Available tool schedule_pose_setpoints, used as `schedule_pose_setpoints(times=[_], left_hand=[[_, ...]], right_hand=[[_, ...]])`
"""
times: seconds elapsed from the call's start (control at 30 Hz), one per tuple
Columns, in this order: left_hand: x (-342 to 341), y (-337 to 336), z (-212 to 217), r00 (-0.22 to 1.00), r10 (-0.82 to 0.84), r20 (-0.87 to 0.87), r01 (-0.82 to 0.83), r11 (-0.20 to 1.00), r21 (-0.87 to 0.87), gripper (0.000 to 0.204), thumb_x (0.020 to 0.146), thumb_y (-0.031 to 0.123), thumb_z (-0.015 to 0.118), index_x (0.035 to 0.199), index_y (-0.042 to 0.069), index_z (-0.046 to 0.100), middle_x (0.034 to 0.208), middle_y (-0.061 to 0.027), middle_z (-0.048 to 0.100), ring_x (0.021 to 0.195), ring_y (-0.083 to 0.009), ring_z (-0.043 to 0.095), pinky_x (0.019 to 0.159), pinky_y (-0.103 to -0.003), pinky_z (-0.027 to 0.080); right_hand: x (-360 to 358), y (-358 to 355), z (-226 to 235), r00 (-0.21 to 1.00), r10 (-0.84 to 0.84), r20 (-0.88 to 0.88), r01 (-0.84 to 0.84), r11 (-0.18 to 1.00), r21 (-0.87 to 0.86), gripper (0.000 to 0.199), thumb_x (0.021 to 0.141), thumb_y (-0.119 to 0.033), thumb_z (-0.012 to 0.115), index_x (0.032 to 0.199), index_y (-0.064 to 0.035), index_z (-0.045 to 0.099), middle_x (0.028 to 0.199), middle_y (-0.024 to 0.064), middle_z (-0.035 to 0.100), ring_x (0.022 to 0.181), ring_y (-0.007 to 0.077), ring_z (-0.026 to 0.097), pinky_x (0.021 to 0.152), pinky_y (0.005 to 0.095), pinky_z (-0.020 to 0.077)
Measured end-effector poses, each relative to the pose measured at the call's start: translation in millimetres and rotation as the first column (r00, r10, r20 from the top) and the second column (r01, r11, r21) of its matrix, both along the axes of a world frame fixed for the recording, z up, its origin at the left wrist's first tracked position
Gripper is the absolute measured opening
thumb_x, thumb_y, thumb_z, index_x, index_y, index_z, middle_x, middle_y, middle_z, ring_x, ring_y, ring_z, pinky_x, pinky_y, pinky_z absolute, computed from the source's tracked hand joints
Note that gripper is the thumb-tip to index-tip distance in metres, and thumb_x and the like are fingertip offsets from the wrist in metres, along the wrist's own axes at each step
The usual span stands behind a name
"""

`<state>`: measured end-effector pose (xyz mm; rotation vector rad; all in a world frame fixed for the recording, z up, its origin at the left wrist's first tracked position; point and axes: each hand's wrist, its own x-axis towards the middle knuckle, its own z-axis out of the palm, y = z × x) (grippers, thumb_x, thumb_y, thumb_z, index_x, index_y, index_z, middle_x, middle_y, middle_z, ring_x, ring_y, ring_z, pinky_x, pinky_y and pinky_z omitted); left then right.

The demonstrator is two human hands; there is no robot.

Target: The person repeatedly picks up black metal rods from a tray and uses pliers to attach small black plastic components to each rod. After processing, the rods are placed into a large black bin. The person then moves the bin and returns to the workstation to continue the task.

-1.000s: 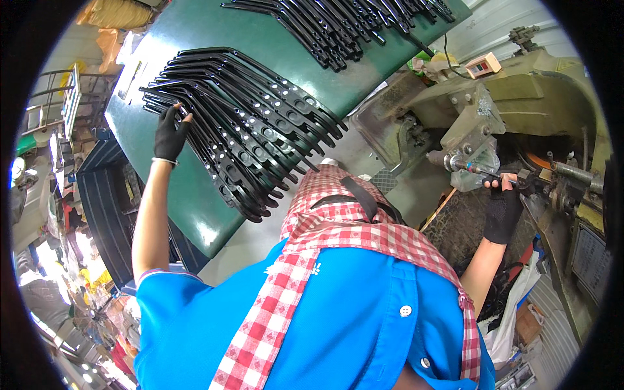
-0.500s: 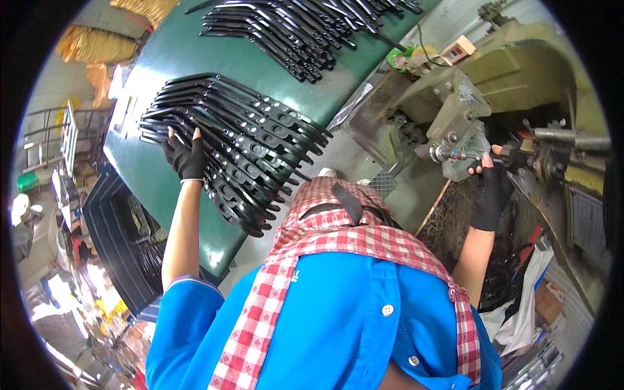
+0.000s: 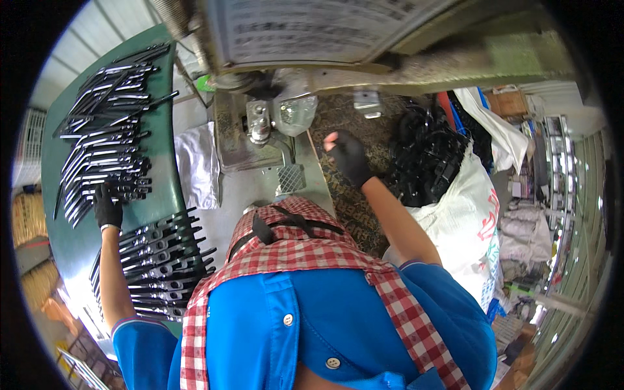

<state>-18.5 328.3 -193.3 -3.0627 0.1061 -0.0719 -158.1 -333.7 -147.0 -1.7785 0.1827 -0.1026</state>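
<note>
My left hand (image 3: pixel 108 207), in a black fingerless glove, reaches onto the near end of a row of bent black metal rods (image 3: pixel 107 156) on the green table. Its fingers merge with the dark rods, so a grip cannot be told. Below that wrist lies a stack of black rods with flat, holed end plates (image 3: pixel 159 250). My right hand (image 3: pixel 349 158), gloved the same way, is curled in the air with its fingertips drawn in. Whatever it may hold is hidden. Near it on the right, an open white sack (image 3: pixel 448 231) contains shiny black parts (image 3: pixel 426 156).
A large machine body (image 3: pixel 455 62) with a notice plate (image 3: pixel 305 32) spans the top. Under it is a metal fixture (image 3: pixel 259 122) beside a clear plastic bag (image 3: pixel 294 116). A metal foot pedal (image 3: pixel 290 177) stands nearer me. The green table's edge (image 3: pixel 174 156) runs along the left.
The view has swung right. My left hand has left the plate-ended stack for the bent rods farther along the table. My right hand has come away from the machine toward the sack.
</note>
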Motion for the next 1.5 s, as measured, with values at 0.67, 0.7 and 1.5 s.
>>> schedule_pose_setpoints(times=[0.67, 0.7, 1.5], left_hand=[[-57, -56, 70, 0.845, -0.497, 0.196, 0.526, 0.839, -0.140, 0.041, 0.067, 0.005, 0.063, 0.106, 0.010, 0.055, 0.086, -0.0110, 0.058, 0.082, -0.0319, 0.058, 0.069, -0.041, 0.048], [-54, -71, 82, 0.828, -0.528, 0.188, 0.553, 0.823, -0.130, 0.041, 0.068, 0.004, 0.063, 0.108, 0.010, 0.055, 0.085, -0.0106, 0.057, 0.080, -0.0312, 0.058, 0.067, -0.040, 0.048], [-64, -285, 195, 0.677, -0.728, -0.110, 0.524, 0.581, -0.623, 0.031, 0.092, 0.037, 0.052, 0.096, 0.008, 0.060, 0.069, -0.0178, 0.058, 0.063, -0.0388, 0.058, 0.055, -0.046, 0.043]], right_hand=[[-46, -245, 26, 0.827, -0.514, 0.228, 0.490, 0.460, -0.740, 0.034, 0.084, -0.033, 0.068, 0.093, -0.0014, 0.059, 0.092, 0.0142, 0.062, 0.075, 0.0275, 0.060, 0.074, 0.0384, 0.0496], [-42, -229, 36, 0.823, -0.513, 0.243, 0.541, 0.578, -0.610, 0.031, 0.086, -0.031, 0.066, 0.092, -0.0013, 0.059, 0.091, 0.0128, 0.062, 0.075, 0.0260, 0.058, 0.073, 0.0385, 0.0492], [-4, 46, 131, 0.992, -0.117, -0.044, 0.086, 0.386, 0.918, 0.031, 0.098, -0.036, 0.048, 0.101, -0.0067, 0.057, 0.099, 0.0099, 0.061, 0.078, 0.0178, 0.055, 0.080, 0.0347, 0.0501]])
